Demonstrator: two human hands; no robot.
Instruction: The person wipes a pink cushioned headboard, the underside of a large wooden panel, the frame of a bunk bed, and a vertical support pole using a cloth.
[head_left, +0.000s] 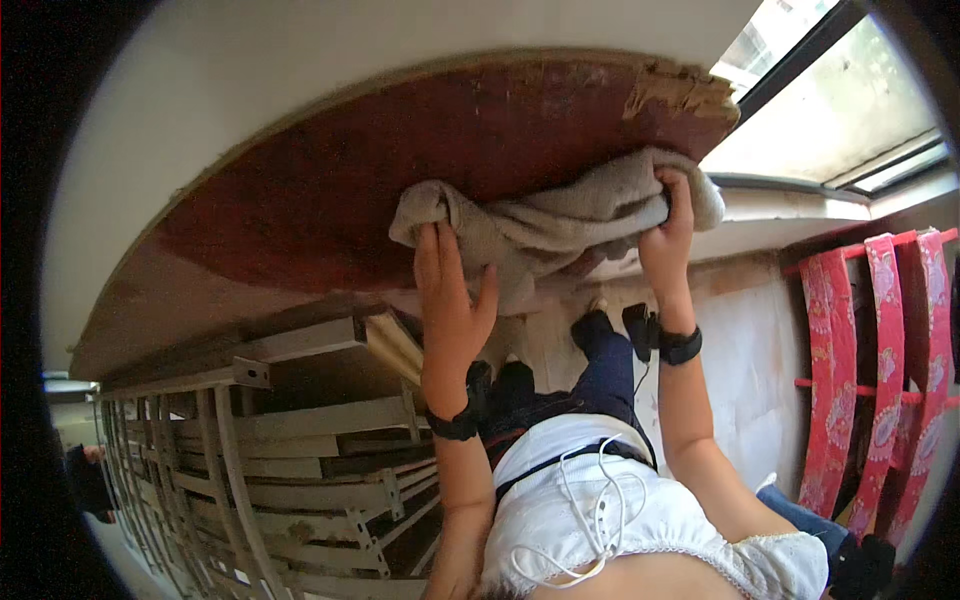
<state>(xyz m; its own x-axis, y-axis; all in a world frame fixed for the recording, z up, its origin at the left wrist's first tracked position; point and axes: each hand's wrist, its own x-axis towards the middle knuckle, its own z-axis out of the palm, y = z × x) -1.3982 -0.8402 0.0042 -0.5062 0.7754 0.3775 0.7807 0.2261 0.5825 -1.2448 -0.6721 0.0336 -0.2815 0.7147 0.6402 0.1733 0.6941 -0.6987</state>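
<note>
A bunched grey-beige towel (555, 217) lies against a dark red wooden board (360, 165). My left hand (454, 300) is at the towel's left end, its fingertips pressed into a fold and its thumb held apart. At the other end, my right hand (671, 217) grips the cloth, with the fingers partly tucked into it. The board's finish looks scuffed. At its upper right corner the surface has broken away, showing pale splintered wood (679, 94). Part of the board's lower edge is hidden by the towel and my hands.
Pale metal frames and slats (300, 450) are stacked at the lower left. A dark-framed window (832, 97) is at the upper right. Pink-red patterned padded strips (829, 375) hang across red rails on the right. Part of a person in dark clothing (88, 480) shows at the left edge.
</note>
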